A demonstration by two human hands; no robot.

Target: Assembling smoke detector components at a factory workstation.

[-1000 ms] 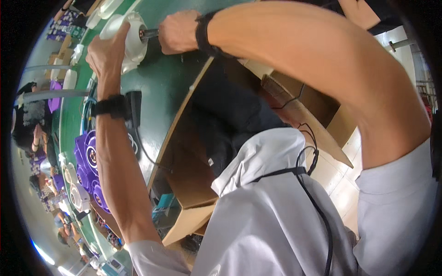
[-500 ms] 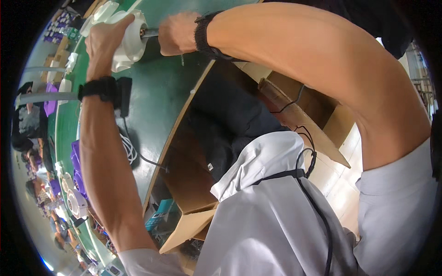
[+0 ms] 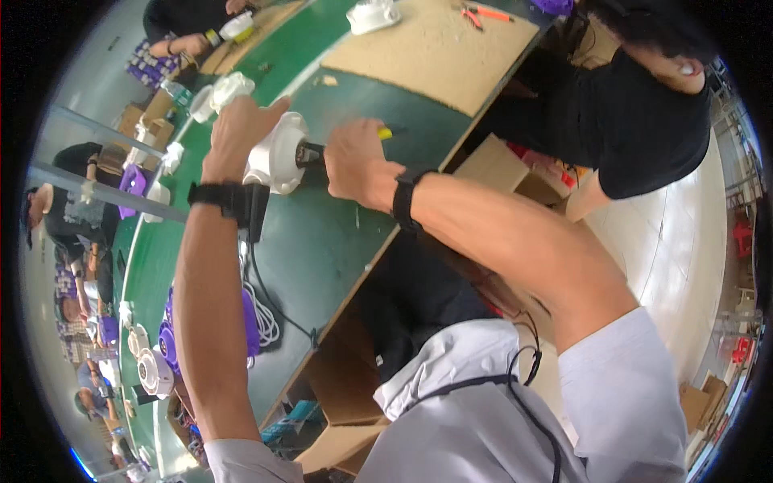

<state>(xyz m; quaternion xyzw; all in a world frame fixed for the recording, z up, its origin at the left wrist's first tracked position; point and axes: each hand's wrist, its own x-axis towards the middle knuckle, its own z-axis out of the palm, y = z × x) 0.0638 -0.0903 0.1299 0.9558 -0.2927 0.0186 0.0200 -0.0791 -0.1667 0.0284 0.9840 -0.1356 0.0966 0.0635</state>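
Note:
My left hand (image 3: pixel 238 137) is closed around a round white plastic housing (image 3: pixel 283 157) with a wavy rim, held above the green table and tilted toward my right hand. Closed on a pliers-like hand tool (image 3: pixel 312 154), my right hand (image 3: pixel 354 158) is slightly blurred. The tool's dark metal nose meets the middle of the housing's face, and a yellow-and-black end (image 3: pixel 386 132) sticks out past my fingers. What the nose grips there is too small to make out. Just beyond my left hand lies another white plastic part (image 3: pixel 232 90).
A cardboard sheet (image 3: pixel 403 56) carries a white housing (image 3: pixel 373 14) and orange-handled pliers (image 3: pixel 487 14). Purple housings (image 3: pixel 251 326) and a coiled white cable (image 3: pixel 264 322) lie beside my left forearm. An open carton (image 3: pixel 342 394) stands below the table edge. A person in black (image 3: pixel 652 121) sits at right.
The view has swung, bringing the cardboard sheet and the person at right into sight. Both hands still hold the housing and tool together; the tool's dark nose and yellow-and-black end now show.

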